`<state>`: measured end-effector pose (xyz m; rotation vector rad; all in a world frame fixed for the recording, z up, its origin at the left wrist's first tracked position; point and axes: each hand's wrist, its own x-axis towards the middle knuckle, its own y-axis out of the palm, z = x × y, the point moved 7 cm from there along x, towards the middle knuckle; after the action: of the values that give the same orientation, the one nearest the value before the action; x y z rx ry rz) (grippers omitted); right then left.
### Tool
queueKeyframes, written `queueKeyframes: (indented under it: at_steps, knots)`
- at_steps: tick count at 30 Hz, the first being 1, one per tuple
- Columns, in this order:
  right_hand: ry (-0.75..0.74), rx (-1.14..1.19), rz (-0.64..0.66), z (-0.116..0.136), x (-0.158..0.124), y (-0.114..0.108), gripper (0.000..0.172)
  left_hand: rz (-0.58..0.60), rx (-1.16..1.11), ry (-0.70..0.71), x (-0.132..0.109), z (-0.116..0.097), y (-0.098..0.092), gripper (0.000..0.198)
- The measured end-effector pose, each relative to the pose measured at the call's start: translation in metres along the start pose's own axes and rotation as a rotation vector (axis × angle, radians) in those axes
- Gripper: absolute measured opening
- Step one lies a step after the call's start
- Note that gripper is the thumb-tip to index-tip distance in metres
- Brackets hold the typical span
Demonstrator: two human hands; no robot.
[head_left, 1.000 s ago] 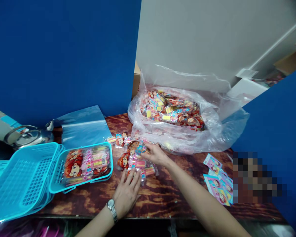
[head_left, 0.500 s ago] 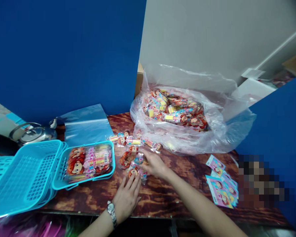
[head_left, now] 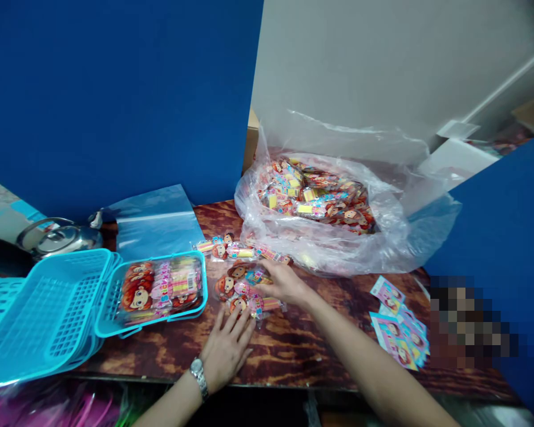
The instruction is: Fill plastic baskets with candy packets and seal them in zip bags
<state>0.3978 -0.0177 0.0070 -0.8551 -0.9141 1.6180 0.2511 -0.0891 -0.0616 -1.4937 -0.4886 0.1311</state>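
Several small clear packets printed with cartoon girls lie in a close cluster on the wooden table. My left hand, with a watch on its wrist, lies flat with spread fingers, the fingertips touching the nearest packet. At the cluster's right side, my right hand has thumb and fingers around the end of a packet; part of that packet is hidden by the hand. Left of them, a blue plastic basket holds similar packets in a neat stack.
A large clear bag full of packets stands at the back. Loose packets lie before it. Empty blue baskets, a kettle and a plastic sheet are at left. Printed cards lie at right.
The packet in my right hand has come down among the others, and the cluster now lies flatter and more in line. My left hand has shifted only slightly.
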Motion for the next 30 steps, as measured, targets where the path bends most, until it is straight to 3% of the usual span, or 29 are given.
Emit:
queueKeyframes:
  at_steps: [4,9,13,16,20,26,30]
  knots:
    - [-0.127,0.092,0.207,0.006,-0.022,0.008,0.028,-0.062,-0.065,-0.009,0.0,0.01,-0.005,0.042]
    - [-0.135,-0.182,0.183,0.005,-0.045,0.042,0.04,-0.208,-0.303,-0.156,-0.021,0.026,-0.025,0.026]
    - [-0.123,-0.344,0.156,0.013,-0.053,0.052,0.033,-0.299,-0.439,-0.351,-0.032,0.033,-0.054,0.045]
    - [-0.223,-0.412,0.075,0.037,-0.057,0.056,0.029,-0.26,-0.332,-0.279,-0.017,0.019,-0.065,0.067]
    - [-0.267,-0.376,0.017,0.05,-0.066,0.062,0.035,-0.191,-0.172,-0.206,0.002,0.008,-0.051,0.058]
    - [0.015,0.018,-0.033,0.004,-0.087,0.047,0.08,-0.127,-0.175,-0.183,0.001,0.009,-0.031,0.048]
    - [0.049,0.233,-0.039,-0.01,-0.099,0.055,0.06,-0.06,-0.198,-0.178,-0.002,0.006,-0.032,0.043]
